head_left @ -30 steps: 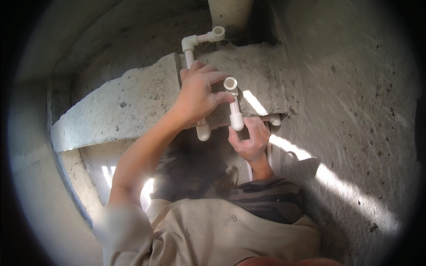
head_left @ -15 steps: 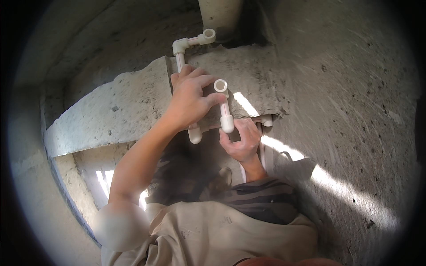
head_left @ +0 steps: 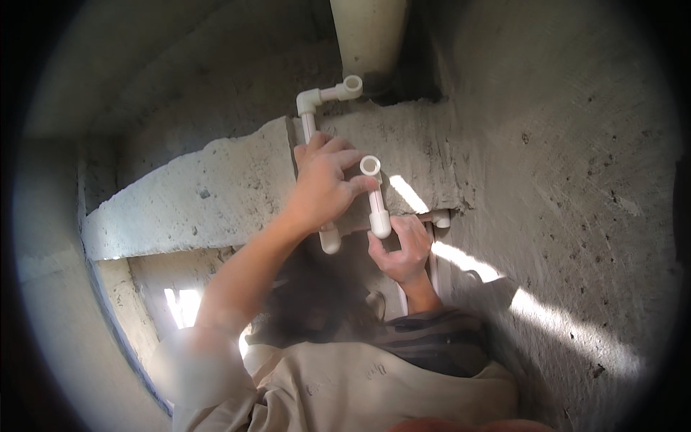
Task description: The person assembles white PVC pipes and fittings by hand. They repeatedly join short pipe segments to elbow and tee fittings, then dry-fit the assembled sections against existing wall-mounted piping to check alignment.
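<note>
My left hand (head_left: 325, 183) wraps round a white plastic pipe (head_left: 309, 128), and its thumb reaches to a shorter pipe piece (head_left: 376, 200). This piece has a ring-shaped open elbow end (head_left: 371, 166) at the top and a rounded elbow fitting (head_left: 380, 225) at the bottom. Thumb and fingers of my right hand (head_left: 404, 250) close round that lower fitting. Above my left hand, the longer pipe bends through an elbow (head_left: 309, 101) to another open elbow (head_left: 351, 87). Below the hand it meets another fitting (head_left: 330, 240).
A rough concrete ledge (head_left: 194, 191) runs behind my hands. A thick round pipe (head_left: 368, 36) stands beyond it. To the right rises a concrete wall (head_left: 561, 180) with bright streaks of light; a small white elbow (head_left: 442, 218) sits against it.
The whole view has shifted, so hands and pipes sit slightly lower and further right. Both hands keep their places on the pipework.
</note>
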{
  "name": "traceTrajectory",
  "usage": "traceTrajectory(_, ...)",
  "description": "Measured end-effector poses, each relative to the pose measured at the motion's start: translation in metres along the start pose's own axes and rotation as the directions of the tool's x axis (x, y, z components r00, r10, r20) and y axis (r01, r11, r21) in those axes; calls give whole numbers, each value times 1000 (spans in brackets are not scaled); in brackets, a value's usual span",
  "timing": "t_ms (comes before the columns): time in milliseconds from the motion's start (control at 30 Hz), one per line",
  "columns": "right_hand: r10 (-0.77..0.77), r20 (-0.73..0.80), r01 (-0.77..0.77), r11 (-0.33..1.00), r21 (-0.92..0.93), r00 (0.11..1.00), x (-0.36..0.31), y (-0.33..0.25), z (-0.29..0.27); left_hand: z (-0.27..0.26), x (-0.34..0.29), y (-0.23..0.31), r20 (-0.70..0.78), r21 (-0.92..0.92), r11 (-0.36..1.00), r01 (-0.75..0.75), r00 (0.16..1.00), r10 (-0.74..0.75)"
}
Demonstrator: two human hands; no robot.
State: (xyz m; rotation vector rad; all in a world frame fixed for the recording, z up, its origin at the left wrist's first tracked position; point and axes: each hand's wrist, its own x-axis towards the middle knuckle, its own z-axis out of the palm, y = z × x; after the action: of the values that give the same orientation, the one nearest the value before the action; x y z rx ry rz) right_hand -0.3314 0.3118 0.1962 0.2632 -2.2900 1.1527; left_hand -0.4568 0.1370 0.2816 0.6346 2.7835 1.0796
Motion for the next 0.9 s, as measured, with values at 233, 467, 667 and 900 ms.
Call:
traceTrajectory(233, 8, -6, -8, 1000, -13, 1000, 0, -3, 0, 1, 0, -1, -3, 19, 1000, 6, 1000, -6)
traceTrajectory(467, -7, -3, 7, 1000, -12, 1000, -4, 2, 1, 4, -1, -4, -20, -11, 1000, -4, 1000, 3)
traceTrajectory(667, -15, -4, 15, 1000, 9, 1000, -2, 2, 0, 4, -1, -3, -10, -22, 1000, 11, 1000, -11)
traceTrajectory(900, 4, -2, -4, 999, 34, 1000, -2, 1, 0, 4, 0, -3, -16, -8, 1000, 5, 1000, -5)
